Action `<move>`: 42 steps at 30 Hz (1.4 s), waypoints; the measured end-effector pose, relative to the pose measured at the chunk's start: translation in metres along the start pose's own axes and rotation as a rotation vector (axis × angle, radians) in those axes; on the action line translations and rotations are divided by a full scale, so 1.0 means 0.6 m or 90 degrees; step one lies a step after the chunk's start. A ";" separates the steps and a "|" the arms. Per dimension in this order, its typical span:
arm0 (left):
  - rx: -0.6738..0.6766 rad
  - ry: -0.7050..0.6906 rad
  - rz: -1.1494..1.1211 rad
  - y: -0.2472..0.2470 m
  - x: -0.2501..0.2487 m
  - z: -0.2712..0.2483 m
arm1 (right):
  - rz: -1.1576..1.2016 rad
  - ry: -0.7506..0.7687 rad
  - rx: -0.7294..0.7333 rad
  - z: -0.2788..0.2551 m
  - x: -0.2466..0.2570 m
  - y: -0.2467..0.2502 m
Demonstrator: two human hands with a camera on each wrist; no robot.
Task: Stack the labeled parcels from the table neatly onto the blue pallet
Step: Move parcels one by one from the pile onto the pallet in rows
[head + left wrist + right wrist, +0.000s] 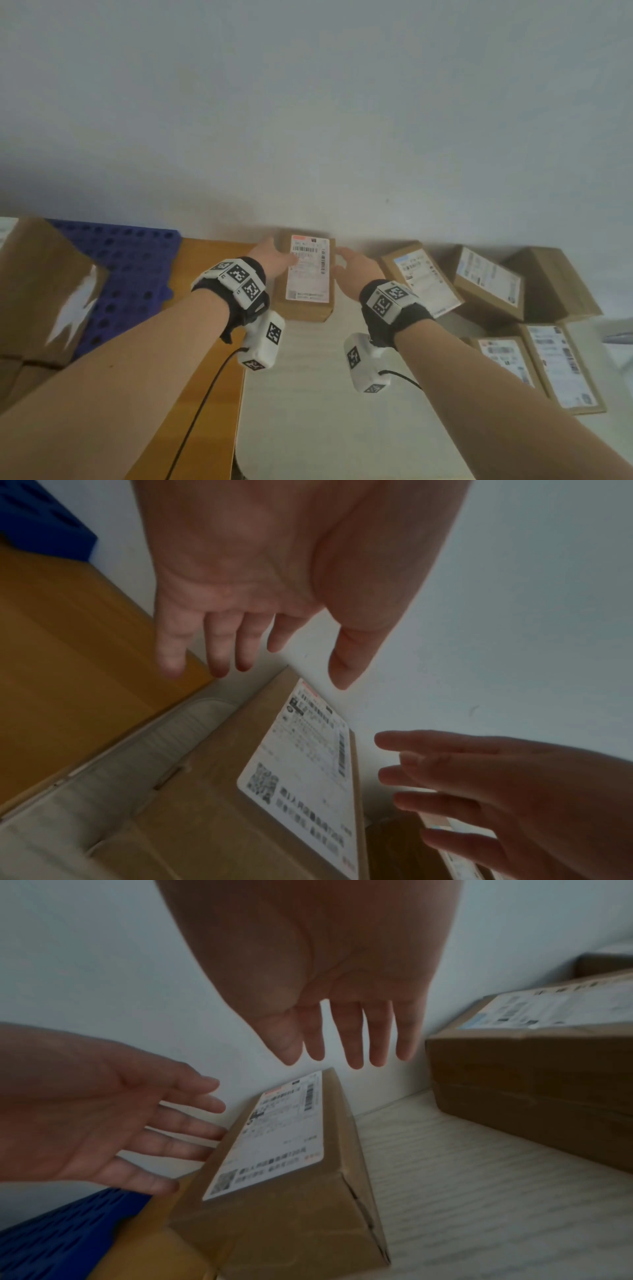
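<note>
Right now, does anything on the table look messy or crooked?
Yes. The parcels on the right lie at different angles, some leaning on or overlapping each other. The labeled parcel between the left hand and right hand lies flat. A box on the blue pallet has a torn white patch.

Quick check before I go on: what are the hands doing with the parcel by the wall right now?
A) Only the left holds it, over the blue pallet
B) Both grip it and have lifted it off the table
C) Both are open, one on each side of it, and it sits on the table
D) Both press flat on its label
C: the left hand and right hand flank the parcel with fingers straight, and it rests on the table.
</note>
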State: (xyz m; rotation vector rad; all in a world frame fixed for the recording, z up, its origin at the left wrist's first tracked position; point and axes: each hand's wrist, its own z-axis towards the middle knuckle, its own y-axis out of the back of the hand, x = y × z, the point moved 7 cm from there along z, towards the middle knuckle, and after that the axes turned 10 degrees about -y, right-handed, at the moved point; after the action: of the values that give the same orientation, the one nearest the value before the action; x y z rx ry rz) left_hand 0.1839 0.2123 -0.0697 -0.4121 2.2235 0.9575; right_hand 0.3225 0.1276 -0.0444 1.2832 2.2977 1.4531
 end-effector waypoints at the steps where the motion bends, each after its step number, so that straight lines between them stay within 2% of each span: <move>1: -0.002 0.009 -0.006 -0.002 0.001 0.008 | 0.007 -0.002 0.009 0.012 -0.002 -0.001; 14: 0.053 0.109 -0.103 -0.041 0.032 0.066 | 0.149 -0.065 0.098 0.120 -0.023 -0.051; 18: 0.042 0.123 -0.137 -0.043 0.037 0.075 | 0.262 -0.115 0.174 0.125 -0.032 -0.071; 23: 0.050 0.120 -0.151 -0.043 0.022 0.056 | 0.327 -0.131 0.208 0.113 -0.033 -0.074; 32: 0.053 0.062 -0.165 -0.027 0.002 -0.009 | 0.342 -0.109 0.166 0.059 -0.027 -0.055; 42: 0.074 -0.025 -0.212 -0.035 0.005 -0.105 | 0.416 -0.127 0.093 -0.060 -0.050 -0.062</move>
State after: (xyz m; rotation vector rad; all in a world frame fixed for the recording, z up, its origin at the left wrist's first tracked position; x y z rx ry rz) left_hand 0.1638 0.1520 -0.0507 -0.6785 2.0777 0.6503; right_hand 0.3011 0.0755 -0.0639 2.2546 1.9701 1.2259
